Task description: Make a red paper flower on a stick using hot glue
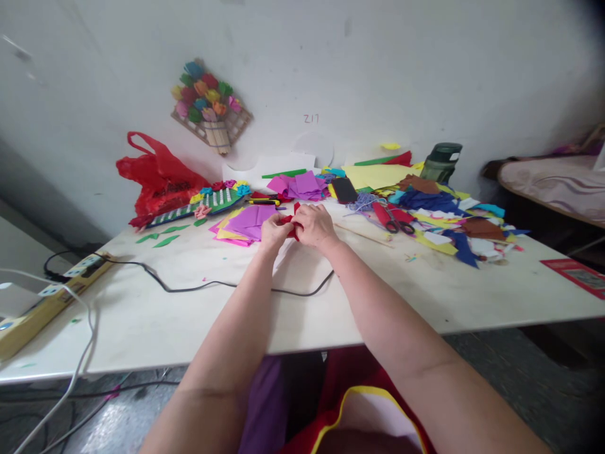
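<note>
A small piece of red paper (pixel 297 232) is held between my two hands above the middle of the table. My left hand (pixel 275 232) pinches its left side, and my right hand (pixel 316 226) is closed over its right and upper part. The fingers cover most of the paper, so its full shape is hidden. Just left of my hands lies a fanned stack of purple, yellow and pink paper sheets (pixel 246 224). A thin stick (pixel 362 234) rests on the table to the right of my right hand.
Scissors (pixel 399 224) and heaped paper scraps (pixel 449 217) lie right, below a dark bottle (pixel 440 162). A red plastic bag (pixel 161 176) and green paper leaves (pixel 166 241) are left. A black cable (pixel 189 290) crosses the table from a power strip (pixel 57 299).
</note>
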`<state>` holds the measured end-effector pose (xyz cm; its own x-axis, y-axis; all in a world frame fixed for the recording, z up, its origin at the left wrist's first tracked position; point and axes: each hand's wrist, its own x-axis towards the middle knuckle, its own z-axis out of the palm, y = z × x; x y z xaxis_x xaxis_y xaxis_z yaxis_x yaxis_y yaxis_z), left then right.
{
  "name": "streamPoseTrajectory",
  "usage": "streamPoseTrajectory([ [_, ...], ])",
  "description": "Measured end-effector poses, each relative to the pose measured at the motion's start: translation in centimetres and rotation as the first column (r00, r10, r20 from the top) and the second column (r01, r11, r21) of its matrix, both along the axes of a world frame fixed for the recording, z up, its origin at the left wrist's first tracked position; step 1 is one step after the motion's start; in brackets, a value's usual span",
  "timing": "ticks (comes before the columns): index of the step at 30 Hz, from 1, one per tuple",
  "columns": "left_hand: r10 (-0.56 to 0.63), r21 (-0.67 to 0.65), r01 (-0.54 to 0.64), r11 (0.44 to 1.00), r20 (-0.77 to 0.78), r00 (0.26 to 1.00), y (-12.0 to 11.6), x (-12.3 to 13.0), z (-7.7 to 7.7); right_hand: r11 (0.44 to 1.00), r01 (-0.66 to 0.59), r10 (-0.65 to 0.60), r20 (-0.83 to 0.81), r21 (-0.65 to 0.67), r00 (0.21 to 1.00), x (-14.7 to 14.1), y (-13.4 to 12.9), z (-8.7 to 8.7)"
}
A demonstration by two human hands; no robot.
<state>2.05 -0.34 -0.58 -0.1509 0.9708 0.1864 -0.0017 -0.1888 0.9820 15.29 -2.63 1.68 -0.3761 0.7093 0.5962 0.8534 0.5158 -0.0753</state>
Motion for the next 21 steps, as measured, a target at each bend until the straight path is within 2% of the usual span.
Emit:
streamPoseTrajectory([
  [4, -0.006, -0.003, 0.006, 1.000, 0.004, 1.000, -0.3, 0.1, 0.2, 1.000, 0.027, -0.027, 0.001, -0.015, 1.000, -0.1, 0.1, 0.1],
  [8, -0.084, -0.029, 0.086, 0.996, 0.080, 0.993, -1.1, 0.3, 0.9, 0.999, 0.036, -0.037, -0.024, -0.039, 0.999, -0.1, 0.2, 0.1],
  [12, -0.080, -0.030, 0.083, 0.996, 0.096, 0.992, -1.2, 0.3, 0.9, 0.998, 0.046, -0.050, -0.079, -0.043, 0.996, 0.0, 0.2, -0.1],
  [17, -0.032, -0.050, 0.037, 0.998, 0.106, 0.994, -0.8, 0.2, 0.7, 0.995, 0.087, -0.097, -0.251, -0.053, 0.963, 0.3, 0.5, -0.2],
  [21, -0.013, -0.058, 0.020, 0.998, 0.114, 0.993, -0.7, 0.1, 0.8, 0.986, 0.094, -0.145, -0.442, -0.134, 0.885, 0.5, 1.0, -0.4],
])
